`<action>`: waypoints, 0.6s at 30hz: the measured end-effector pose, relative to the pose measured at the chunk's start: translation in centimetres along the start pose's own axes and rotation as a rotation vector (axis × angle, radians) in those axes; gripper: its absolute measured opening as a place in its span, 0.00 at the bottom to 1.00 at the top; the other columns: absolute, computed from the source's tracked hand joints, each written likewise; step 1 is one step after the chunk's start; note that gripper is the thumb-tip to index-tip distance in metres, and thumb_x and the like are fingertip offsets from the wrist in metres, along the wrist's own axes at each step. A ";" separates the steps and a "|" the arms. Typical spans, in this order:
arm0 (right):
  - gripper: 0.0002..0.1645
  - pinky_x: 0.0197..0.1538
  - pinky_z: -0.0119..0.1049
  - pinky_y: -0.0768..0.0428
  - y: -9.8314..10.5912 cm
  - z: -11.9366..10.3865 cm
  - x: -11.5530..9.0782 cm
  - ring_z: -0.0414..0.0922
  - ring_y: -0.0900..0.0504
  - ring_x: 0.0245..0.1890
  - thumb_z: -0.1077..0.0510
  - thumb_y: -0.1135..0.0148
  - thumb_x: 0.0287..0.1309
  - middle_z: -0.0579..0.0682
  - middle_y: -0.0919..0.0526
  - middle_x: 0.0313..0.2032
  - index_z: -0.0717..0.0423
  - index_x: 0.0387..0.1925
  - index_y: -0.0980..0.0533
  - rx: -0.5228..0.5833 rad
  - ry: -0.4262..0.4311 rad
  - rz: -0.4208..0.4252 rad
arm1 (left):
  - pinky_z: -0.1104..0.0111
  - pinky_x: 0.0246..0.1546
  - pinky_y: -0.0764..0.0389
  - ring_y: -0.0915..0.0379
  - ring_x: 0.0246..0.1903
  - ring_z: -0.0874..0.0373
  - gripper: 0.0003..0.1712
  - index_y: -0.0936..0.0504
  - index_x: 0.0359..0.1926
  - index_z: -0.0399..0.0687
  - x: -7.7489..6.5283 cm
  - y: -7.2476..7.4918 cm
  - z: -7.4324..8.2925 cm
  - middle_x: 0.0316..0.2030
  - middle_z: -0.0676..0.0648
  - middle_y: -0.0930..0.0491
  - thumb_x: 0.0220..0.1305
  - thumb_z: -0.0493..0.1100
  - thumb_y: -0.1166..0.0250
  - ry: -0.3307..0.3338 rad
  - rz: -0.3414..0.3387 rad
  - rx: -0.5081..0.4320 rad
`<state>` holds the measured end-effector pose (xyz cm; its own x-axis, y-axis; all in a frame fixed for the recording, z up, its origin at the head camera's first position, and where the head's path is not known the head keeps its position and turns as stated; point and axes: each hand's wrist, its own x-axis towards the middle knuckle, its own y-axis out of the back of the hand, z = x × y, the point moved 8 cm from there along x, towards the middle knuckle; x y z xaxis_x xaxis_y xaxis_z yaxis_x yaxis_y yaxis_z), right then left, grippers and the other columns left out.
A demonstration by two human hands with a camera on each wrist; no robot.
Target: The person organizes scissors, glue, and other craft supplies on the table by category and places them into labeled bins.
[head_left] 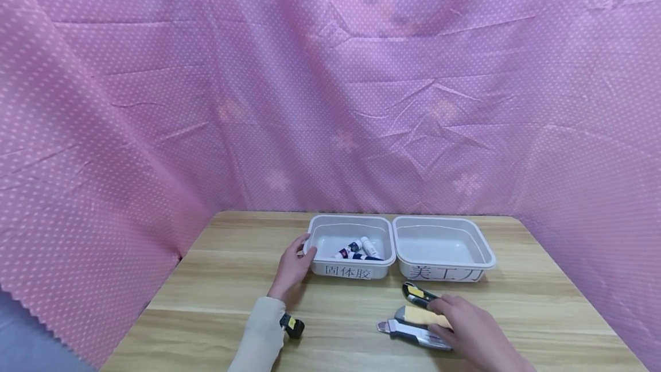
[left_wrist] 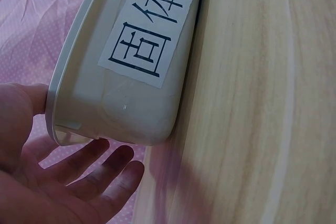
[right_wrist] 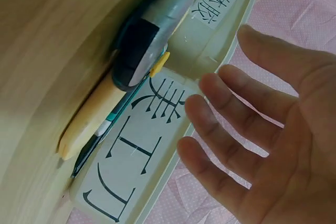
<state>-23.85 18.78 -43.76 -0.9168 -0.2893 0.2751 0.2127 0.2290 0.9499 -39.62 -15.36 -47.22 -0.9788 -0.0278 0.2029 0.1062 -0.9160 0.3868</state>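
My left hand is at the left end of a white plastic bin with a black-lettered label. In the left wrist view, its thumb touches the rim, and the other fingers extend loosely by the end wall. Several glue sticks lie inside that bin. My right hand hovers over a group of utility knives with fingers apart, gripping nothing in the right wrist view. Nearest it are a grey-and-black utility knife, a yellow one and a black one with a yellow part.
A second white bin, labelled in front, stands right beside the first with nothing visible inside. Both sit toward the back of a wooden table. Pink dotted cloth hangs behind and at the sides. A black strap device is on the left wrist.
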 end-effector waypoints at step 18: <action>0.12 0.39 0.42 0.18 -2.9 -0.1 -0.9 0.38 0.21 0.38 0.50 0.23 0.48 0.35 0.22 0.35 0.43 0.36 0.15 -0.041 0.066 -0.119 | 0.53 0.55 0.15 0.22 0.56 0.38 0.29 0.30 0.72 0.40 -0.1 0.1 0.1 0.64 0.27 0.26 0.74 0.42 0.39 0.006 0.007 -0.016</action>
<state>-23.65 18.22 -46.76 -0.9124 -0.3731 0.1683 0.1188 0.1519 0.9812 -39.45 -15.42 -47.17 -0.9791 -0.0367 0.1999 0.1103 -0.9220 0.3711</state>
